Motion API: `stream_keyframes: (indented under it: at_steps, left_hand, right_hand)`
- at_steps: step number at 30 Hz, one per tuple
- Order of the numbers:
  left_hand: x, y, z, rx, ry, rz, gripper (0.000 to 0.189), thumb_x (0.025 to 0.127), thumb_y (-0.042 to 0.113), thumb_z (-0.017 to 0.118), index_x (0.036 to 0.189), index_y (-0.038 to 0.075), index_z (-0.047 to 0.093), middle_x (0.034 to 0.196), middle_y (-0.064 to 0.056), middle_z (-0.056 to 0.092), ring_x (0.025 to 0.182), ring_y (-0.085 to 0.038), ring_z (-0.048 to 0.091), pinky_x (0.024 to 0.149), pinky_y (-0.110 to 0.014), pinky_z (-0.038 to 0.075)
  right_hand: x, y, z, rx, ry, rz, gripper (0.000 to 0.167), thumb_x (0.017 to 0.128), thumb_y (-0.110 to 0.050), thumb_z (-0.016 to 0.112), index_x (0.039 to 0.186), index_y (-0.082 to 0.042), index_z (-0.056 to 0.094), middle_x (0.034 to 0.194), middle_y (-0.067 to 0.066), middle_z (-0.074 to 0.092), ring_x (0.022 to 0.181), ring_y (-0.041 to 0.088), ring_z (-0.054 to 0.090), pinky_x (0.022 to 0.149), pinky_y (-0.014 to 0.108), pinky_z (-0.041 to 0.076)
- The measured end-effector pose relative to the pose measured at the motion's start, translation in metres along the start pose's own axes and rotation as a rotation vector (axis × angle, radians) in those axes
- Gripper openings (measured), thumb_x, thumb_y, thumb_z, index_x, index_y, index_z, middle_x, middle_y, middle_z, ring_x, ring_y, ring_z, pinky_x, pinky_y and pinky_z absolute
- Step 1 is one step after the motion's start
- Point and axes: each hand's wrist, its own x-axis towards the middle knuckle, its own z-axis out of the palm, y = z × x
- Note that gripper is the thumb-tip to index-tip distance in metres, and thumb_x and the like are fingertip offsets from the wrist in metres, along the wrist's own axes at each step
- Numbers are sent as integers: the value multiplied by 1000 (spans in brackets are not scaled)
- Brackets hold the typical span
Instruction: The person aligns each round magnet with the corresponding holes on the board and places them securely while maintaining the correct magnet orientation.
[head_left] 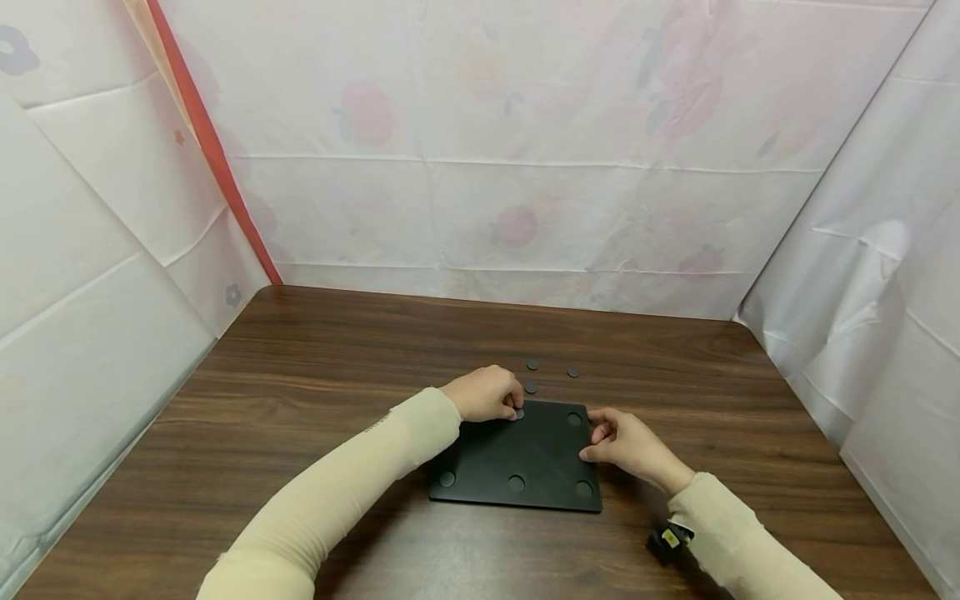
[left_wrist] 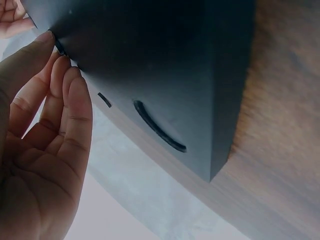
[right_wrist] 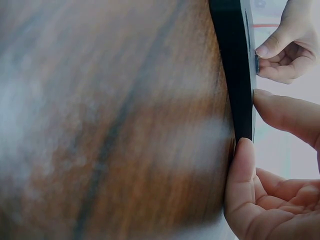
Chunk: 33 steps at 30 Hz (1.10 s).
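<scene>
A flat black board (head_left: 551,454) with round recesses lies on the table. My left hand (head_left: 486,393) reaches over its back edge and pinches a small dark disc (head_left: 519,413) between thumb and fingertips, at the board's surface. In the right wrist view the disc (right_wrist: 257,65) stands on edge in those fingers. My right hand (head_left: 630,446) holds the board's right edge, thumb on the top rim and a finger against the side. Recesses show along the front edge and at the back right corner. Whether each one holds a disc I cannot tell. The left forearm hides the board's back left part.
Behind the board lie three loose dark discs (head_left: 532,365) on the brown wooden table (head_left: 337,350). A small black device with a yellow label (head_left: 670,537) sits at the right wrist. Pale patterned curtains (head_left: 480,167) enclose the table's back and sides.
</scene>
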Motion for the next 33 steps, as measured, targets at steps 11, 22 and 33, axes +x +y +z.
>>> stream_keyframes:
  at_steps: [11, 22, 33]
  left_hand:
    - [-1, 2, -1, -3, 1, -6, 10, 91, 17, 71, 100, 13, 74, 99, 0, 68, 86, -9, 64, 77, -24, 53]
    - [-1, 0, 0, -25, 3, -13, 11, 90, 19, 72, 100, 14, 73, 99, 1, 67, 86, -9, 62, 78, -24, 52]
    - [-8, 1, 0, -32, 43, 4, 21, 92, 23, 70, 110, 13, 71, 104, 2, 66, 90, -8, 61, 82, -26, 52]
  right_hand:
    - [0, 1, 0, -11, 6, -8, 69, 79, -9, 79, 137, 8, 46, 87, 8, 56, 71, 18, 48, 56, 26, 39]
    - [0, 2, 0, -11, 2, 1, 70, 79, -9, 79, 138, 7, 46, 88, 8, 57, 70, 17, 48, 56, 27, 39]
    - [0, 1, -1, -8, 0, 5, 70, 79, -10, 79, 139, 7, 46, 88, 8, 56, 71, 18, 48, 57, 28, 40]
